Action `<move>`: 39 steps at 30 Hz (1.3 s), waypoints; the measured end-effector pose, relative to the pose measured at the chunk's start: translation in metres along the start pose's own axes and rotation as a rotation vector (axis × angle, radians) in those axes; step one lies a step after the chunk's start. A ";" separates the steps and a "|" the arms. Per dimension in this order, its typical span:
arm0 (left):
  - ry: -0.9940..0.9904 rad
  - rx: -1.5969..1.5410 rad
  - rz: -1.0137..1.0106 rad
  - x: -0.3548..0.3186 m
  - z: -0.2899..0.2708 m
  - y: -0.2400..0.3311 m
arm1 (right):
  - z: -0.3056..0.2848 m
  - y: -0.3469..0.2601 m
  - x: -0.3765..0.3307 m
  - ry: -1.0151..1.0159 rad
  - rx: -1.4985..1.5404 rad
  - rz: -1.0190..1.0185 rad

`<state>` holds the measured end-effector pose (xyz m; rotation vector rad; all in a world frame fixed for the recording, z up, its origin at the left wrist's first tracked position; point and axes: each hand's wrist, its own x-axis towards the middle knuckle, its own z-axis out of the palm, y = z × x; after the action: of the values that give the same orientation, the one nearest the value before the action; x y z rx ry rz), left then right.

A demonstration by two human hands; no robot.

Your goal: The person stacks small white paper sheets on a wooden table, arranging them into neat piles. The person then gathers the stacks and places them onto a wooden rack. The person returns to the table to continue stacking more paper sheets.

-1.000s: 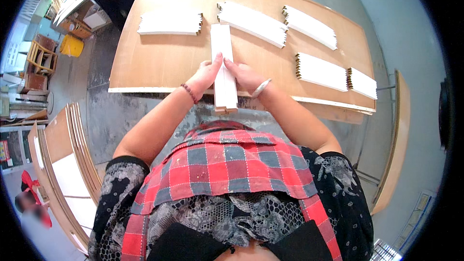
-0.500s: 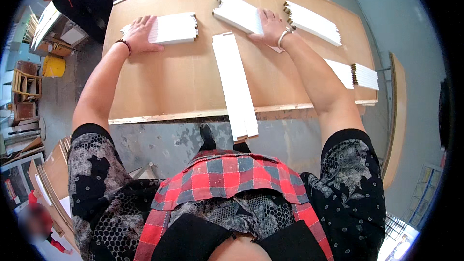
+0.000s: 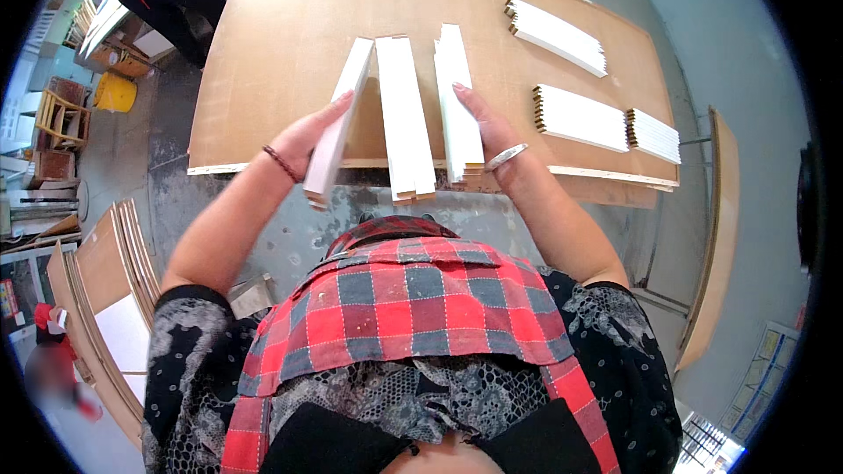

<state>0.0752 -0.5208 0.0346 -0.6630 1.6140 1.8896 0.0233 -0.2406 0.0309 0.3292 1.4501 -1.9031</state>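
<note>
Left hand (image 3: 307,137) is grasping left bundle (image 3: 333,145), right hand (image 3: 493,129) right bundle (image 3: 457,133), middle bundle (image 3: 405,118) lying between; gathering apparently underway, next move likely calling for parallel edges.

On the table (image 3: 281,53) lies the middle stack (image 3: 404,114), and its near end reaches past the table's near edge. To its left is the left stack (image 3: 338,132), in the left hand (image 3: 309,134); to its right is the right stack (image 3: 456,110), in the right hand (image 3: 493,130). Farther right on the table lie the far stack (image 3: 558,38), the near stack (image 3: 581,119) before it, and the end stack (image 3: 654,136), just right of the near one. Left of the table stands the bucket (image 3: 115,93), behind the panels (image 3: 112,276).
</note>
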 end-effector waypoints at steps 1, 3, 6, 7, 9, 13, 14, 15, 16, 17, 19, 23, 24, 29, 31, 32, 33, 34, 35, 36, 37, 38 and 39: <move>0.031 -0.125 0.065 -0.003 0.017 -0.004 | -0.001 0.006 0.006 -0.019 -0.045 -0.012; -0.013 -0.318 0.105 0.003 0.029 -0.010 | -0.001 0.017 0.018 -0.057 -0.107 -0.059; -0.182 -0.379 0.107 0.017 0.038 -0.011 | 0.003 0.036 0.042 -0.218 -0.088 -0.042; -0.167 -0.298 0.091 0.022 0.041 -0.012 | 0.007 0.038 0.045 -0.185 -0.216 0.006; 0.013 0.065 0.006 0.025 0.037 -0.004 | 0.010 0.034 0.049 -0.129 -0.495 -0.019; 0.239 0.589 0.255 0.042 0.014 -0.005 | 0.015 0.016 0.049 -0.169 -0.577 -0.071; 0.102 0.323 0.293 0.043 0.020 -0.012 | 0.023 0.017 0.041 -0.160 -0.447 -0.070; -0.030 0.054 0.323 0.042 0.031 -0.021 | 0.034 0.022 0.032 -0.149 -0.317 -0.069; -0.167 -0.209 0.350 0.041 0.041 -0.026 | 0.040 0.025 0.028 -0.131 -0.184 -0.075; -0.205 -0.397 0.291 0.035 0.049 -0.022 | 0.037 0.031 0.033 -0.122 -0.192 -0.126; -0.241 -0.314 0.355 0.031 0.054 -0.025 | 0.030 0.045 0.032 -0.145 -0.141 -0.206; -0.214 -0.269 0.368 0.018 0.063 -0.025 | 0.025 0.047 0.027 -0.153 -0.073 -0.115; -0.229 -0.266 0.374 0.021 0.061 -0.025 | 0.027 0.049 0.027 -0.213 -0.016 -0.148; -0.233 -0.263 0.317 0.028 0.052 -0.019 | 0.007 0.033 0.003 -0.090 -0.247 -0.277; -0.261 -0.289 0.377 0.044 0.028 -0.018 | -0.040 0.010 -0.018 -0.041 -0.490 -0.348; -0.256 -0.170 0.509 0.050 -0.002 -0.016 | -0.076 -0.003 -0.021 -0.023 -0.859 -0.563; -0.080 -0.005 0.594 0.037 0.013 -0.004 | -0.122 -0.019 -0.023 0.006 -1.231 -0.773; 0.081 0.160 0.677 0.013 0.039 0.027 | -0.166 -0.041 -0.039 0.060 -1.406 -0.760; 0.247 0.320 0.754 -0.006 0.067 0.050 | -0.212 -0.063 -0.059 0.112 -1.583 -0.738; 0.197 0.672 0.881 -0.012 0.105 0.069 | -0.273 -0.072 -0.066 0.203 -1.499 -0.689; 0.164 1.034 0.976 -0.015 0.148 0.078 | -0.298 -0.097 -0.084 0.259 -1.366 -0.616; -0.027 1.051 0.978 -0.005 0.197 0.076 | -0.322 -0.117 -0.103 0.325 -1.231 -0.533; -0.099 1.203 0.913 0.014 0.242 0.071 | -0.377 -0.131 -0.112 0.398 -1.491 -0.592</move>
<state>0.0136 -0.2888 0.1122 0.7643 2.7384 0.9355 -0.0636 0.1630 0.0663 -0.5140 2.9728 -0.6082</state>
